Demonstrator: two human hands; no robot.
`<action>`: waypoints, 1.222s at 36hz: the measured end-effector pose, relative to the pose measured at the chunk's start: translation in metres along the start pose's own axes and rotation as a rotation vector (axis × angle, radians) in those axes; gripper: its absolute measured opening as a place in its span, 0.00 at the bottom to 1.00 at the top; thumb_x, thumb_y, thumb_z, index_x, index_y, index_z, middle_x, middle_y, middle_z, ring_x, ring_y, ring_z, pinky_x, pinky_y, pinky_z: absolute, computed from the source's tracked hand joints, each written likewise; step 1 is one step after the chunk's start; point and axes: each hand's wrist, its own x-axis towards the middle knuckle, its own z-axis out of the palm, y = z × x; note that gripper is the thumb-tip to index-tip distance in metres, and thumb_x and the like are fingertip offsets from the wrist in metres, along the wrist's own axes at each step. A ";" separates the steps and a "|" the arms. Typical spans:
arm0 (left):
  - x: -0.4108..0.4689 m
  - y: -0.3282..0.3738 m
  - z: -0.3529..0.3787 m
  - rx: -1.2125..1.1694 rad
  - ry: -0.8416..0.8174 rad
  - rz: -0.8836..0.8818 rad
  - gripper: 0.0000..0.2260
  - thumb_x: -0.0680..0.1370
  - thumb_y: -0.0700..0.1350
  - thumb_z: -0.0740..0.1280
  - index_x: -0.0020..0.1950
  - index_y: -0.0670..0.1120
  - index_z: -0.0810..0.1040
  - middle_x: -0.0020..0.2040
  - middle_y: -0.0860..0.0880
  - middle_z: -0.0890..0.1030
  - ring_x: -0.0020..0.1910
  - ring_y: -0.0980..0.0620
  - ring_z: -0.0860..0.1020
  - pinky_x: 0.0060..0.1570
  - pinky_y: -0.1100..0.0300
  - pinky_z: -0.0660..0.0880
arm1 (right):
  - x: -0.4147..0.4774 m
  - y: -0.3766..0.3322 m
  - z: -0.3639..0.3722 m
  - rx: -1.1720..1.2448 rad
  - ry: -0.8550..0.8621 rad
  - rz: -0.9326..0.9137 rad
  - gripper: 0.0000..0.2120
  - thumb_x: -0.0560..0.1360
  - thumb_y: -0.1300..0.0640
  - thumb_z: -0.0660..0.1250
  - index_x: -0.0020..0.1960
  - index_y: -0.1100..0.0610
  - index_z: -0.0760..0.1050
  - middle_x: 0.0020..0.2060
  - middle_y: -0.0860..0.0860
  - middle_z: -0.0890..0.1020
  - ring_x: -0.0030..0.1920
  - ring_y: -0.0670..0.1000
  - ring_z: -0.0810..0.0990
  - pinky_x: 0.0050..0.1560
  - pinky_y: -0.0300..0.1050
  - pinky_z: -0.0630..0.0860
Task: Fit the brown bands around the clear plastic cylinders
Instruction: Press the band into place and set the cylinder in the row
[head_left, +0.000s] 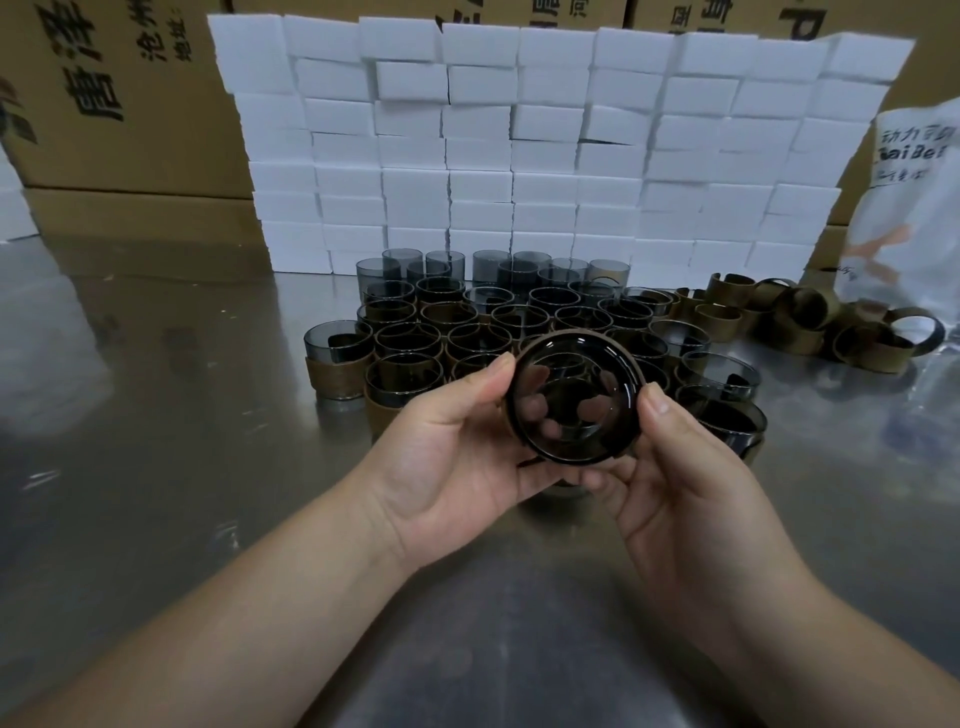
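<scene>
Stacked white boxes (519, 156) are banked behind a shiny metal surface (156, 415). One clear plastic cylinder (574, 410) is held above it, mouth toward the camera, gripped by the left hand (457, 467) and right hand (691, 483) — likely so its brown band (571, 334) can be pressed on evenly.

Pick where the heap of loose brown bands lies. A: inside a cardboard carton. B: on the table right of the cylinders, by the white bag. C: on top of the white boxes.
B: the loose brown bands lie heaped on the table, right of the standing cylinders and beside the white bag.
</scene>
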 end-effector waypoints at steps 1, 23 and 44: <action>0.000 0.000 -0.001 0.003 -0.015 -0.002 0.27 0.64 0.50 0.69 0.60 0.39 0.74 0.59 0.39 0.66 0.42 0.48 0.80 0.45 0.56 0.77 | 0.000 0.000 0.000 -0.001 -0.004 0.008 0.30 0.64 0.50 0.65 0.63 0.63 0.73 0.52 0.64 0.80 0.38 0.52 0.78 0.32 0.37 0.77; 0.005 -0.003 -0.013 -0.088 -0.053 0.001 0.23 0.56 0.46 0.81 0.44 0.44 0.75 0.32 0.50 0.72 0.36 0.52 0.72 0.46 0.56 0.64 | 0.001 0.000 -0.001 0.071 -0.084 0.074 0.18 0.65 0.52 0.65 0.52 0.55 0.80 0.42 0.54 0.82 0.36 0.47 0.79 0.32 0.35 0.76; 0.004 -0.004 -0.009 -0.097 -0.023 0.025 0.19 0.55 0.45 0.81 0.40 0.43 0.80 0.32 0.50 0.72 0.33 0.53 0.72 0.47 0.57 0.63 | 0.001 0.000 -0.002 0.123 -0.142 0.091 0.17 0.68 0.53 0.62 0.54 0.57 0.78 0.42 0.52 0.83 0.37 0.46 0.81 0.33 0.36 0.77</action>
